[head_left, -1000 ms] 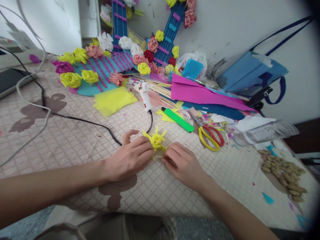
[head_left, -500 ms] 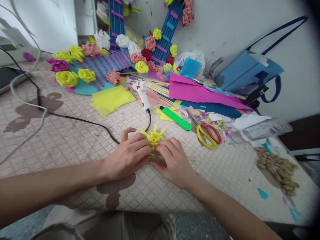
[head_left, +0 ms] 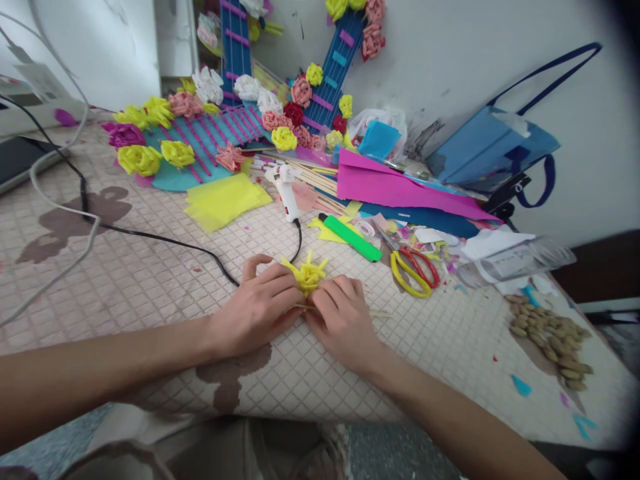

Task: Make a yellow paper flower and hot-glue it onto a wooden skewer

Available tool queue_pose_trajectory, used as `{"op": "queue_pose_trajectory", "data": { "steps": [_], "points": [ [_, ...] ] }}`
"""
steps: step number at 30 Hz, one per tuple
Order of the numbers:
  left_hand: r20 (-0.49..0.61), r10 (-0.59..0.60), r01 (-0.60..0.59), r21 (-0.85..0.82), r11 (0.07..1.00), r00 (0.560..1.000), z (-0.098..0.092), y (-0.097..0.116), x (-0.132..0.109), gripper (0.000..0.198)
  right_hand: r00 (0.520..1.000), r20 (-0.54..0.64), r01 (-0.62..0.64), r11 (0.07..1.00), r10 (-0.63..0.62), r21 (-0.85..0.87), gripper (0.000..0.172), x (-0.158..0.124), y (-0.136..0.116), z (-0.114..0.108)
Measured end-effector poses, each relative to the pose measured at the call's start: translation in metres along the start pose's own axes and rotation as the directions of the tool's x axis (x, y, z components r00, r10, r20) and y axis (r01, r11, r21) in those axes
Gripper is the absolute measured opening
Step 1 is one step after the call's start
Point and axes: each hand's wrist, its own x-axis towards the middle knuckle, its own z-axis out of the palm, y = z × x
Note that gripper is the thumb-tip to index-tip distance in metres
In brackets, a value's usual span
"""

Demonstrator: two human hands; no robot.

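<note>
Between my two hands, near the table's front, is a spiky yellow paper flower (head_left: 309,274). My left hand (head_left: 261,308) has its fingers closed on the flower's left side, with the index finger bent upward. My right hand (head_left: 345,321) pinches at the flower's lower right. A thin pale stick (head_left: 381,313) passes under my right fingers and comes out to the right. The fingertips of both hands nearly meet below the flower and are partly hidden.
Behind my hands stands a white glue gun (head_left: 286,193) with a black cord. Yellow paper sheets (head_left: 226,200), a green cutter (head_left: 353,238), scissors (head_left: 411,272) and a plastic bottle (head_left: 515,260) lie around. Decorated blue boards (head_left: 200,143) with paper flowers are at the back.
My right fingers have closed in slightly beneath the flower, and more of the stick shows at the right. The view has shifted a little; my left hand stays nearly still.
</note>
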Motion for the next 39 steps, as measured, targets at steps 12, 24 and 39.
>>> {"op": "queue_pose_trajectory", "data": {
  "steps": [12,24,39],
  "points": [
    [0.040,-0.021,0.021,0.007,1.000,0.999,-0.0010,-0.0008,-0.0007,0.013,0.998,0.043,0.035,0.998,-0.037,0.052,0.017,-0.0020,0.0044,-0.0074],
    [0.032,-0.006,0.005,0.040,0.999,0.999,0.0023,-0.0025,-0.0010,0.011,0.996,0.083,0.013,0.996,-0.021,0.090,0.017,-0.0034,0.0056,-0.0077],
    [0.057,-0.025,0.027,-0.029,0.999,0.998,0.0008,-0.0011,0.0006,0.016,0.997,0.071,0.018,0.992,-0.028,0.127,0.016,-0.0036,0.0059,-0.0089]
  ]
}}
